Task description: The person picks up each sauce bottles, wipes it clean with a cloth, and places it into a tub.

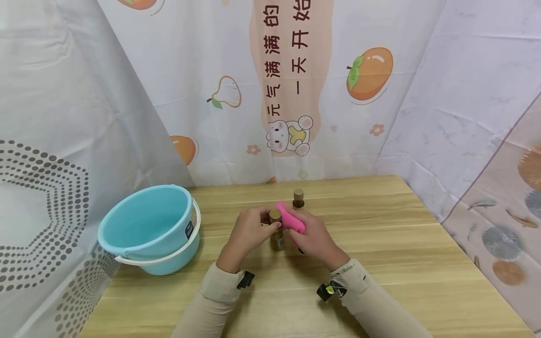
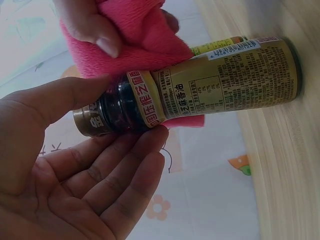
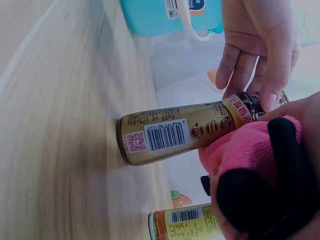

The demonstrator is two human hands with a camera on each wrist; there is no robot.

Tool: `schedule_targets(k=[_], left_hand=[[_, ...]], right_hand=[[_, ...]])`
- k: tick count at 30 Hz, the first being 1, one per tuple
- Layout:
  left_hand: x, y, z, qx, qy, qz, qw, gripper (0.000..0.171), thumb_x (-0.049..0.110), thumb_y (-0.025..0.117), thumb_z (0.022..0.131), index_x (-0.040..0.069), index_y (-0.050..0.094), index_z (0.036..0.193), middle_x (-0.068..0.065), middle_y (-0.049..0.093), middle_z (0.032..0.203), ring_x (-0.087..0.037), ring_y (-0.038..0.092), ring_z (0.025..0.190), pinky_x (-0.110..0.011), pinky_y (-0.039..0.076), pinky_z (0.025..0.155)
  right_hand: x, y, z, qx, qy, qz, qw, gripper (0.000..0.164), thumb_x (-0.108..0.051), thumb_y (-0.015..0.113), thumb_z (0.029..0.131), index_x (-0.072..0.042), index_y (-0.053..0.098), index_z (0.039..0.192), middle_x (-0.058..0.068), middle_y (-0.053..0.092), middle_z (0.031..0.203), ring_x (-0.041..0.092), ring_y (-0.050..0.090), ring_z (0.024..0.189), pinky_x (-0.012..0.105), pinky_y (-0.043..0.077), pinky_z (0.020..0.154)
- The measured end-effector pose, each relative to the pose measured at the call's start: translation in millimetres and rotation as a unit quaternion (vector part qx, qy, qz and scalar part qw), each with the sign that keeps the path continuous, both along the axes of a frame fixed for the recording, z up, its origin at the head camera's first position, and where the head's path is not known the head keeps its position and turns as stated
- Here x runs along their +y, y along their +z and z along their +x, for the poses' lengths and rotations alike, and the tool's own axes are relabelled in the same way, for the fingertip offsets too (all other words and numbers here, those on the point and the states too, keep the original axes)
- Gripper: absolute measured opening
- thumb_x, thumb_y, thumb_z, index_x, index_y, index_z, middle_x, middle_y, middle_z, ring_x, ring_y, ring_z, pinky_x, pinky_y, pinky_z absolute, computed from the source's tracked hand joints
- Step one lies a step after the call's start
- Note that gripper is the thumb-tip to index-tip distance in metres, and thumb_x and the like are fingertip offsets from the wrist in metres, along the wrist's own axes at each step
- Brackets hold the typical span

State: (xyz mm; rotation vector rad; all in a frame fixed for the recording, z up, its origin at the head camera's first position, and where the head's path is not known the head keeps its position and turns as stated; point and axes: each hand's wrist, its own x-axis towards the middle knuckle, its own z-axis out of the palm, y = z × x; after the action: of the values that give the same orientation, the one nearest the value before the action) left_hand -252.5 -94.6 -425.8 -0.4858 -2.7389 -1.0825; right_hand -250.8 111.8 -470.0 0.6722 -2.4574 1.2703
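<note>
A sesame oil bottle (image 1: 277,241) with a gold label and gold cap stands upright on the table. My left hand (image 1: 251,231) pinches its neck between thumb and fingers, just below the cap. From the other side, my right hand (image 1: 316,238) grips a bunched pink cloth (image 1: 290,219). In the left wrist view the cloth (image 2: 135,42) presses against the bottle's neck and shoulder. Behind the right hand stands a second bottle (image 1: 298,196) with a brown cap; its yellow label (image 3: 192,222) shows in the right wrist view, the rest mostly hidden.
To the left, a light blue bucket (image 1: 169,266) with a white handle stands near the table's edge. A patterned curtain (image 1: 329,108) hangs along the back of the wooden table (image 1: 422,263). Each wrist wears a small black camera (image 1: 325,292).
</note>
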Motion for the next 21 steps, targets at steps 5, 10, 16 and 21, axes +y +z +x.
schedule_targets(k=[5, 10, 16, 21], left_hand=[[-0.7, -1.3, 0.3, 0.001, 0.002, 0.000, 1.0000, 0.018, 0.027, 0.082, 0.090, 0.016, 0.078, 0.103, 0.005, 0.076, 0.091, -0.013, 0.071, 0.086, -0.034, 0.059, 0.075], [-0.9, -2.1, -0.3, 0.002, 0.004, -0.002, 1.0000, 0.019, 0.027, 0.082, 0.090, 0.016, 0.078, 0.104, 0.004, 0.075, 0.091, -0.017, 0.072, 0.088, -0.035, 0.058, 0.075], [-0.4, -1.8, -1.5, 0.000, 0.009, -0.008, 0.9999, 0.021, 0.029, 0.082, 0.089, 0.016, 0.077, 0.105, 0.005, 0.075, 0.092, -0.015, 0.071, 0.088, -0.035, 0.058, 0.075], [0.5, -2.1, -2.7, 0.002, 0.006, -0.015, 0.9999, 0.023, 0.028, 0.082, 0.089, 0.015, 0.076, 0.107, 0.005, 0.074, 0.092, -0.016, 0.069, 0.087, -0.033, 0.056, 0.073]], right_hand=[[-0.1, -5.7, -2.0, -0.048, 0.008, 0.007, 0.999, 0.051, -0.014, 0.073, 0.093, -0.023, 0.065, 0.142, -0.001, 0.073, 0.112, 0.013, 0.062, 0.077, 0.026, 0.053, 0.062], [-0.9, -8.1, -3.5, -0.077, 0.012, 0.021, 0.997, 0.055, -0.014, 0.072, 0.093, -0.027, 0.061, 0.146, -0.001, 0.072, 0.111, 0.012, 0.059, 0.070, 0.027, 0.052, 0.056], [-0.6, -15.9, -5.6, -0.120, 0.022, 0.038, 0.992, 0.051, -0.018, 0.071, 0.095, -0.027, 0.063, 0.144, 0.000, 0.073, 0.098, 0.011, 0.061, 0.065, 0.027, 0.053, 0.053], [0.6, -24.6, -7.7, -0.138, 0.011, 0.066, 0.988, 0.053, -0.020, 0.072, 0.094, -0.028, 0.061, 0.146, 0.002, 0.072, 0.097, 0.010, 0.060, 0.066, 0.028, 0.053, 0.055]])
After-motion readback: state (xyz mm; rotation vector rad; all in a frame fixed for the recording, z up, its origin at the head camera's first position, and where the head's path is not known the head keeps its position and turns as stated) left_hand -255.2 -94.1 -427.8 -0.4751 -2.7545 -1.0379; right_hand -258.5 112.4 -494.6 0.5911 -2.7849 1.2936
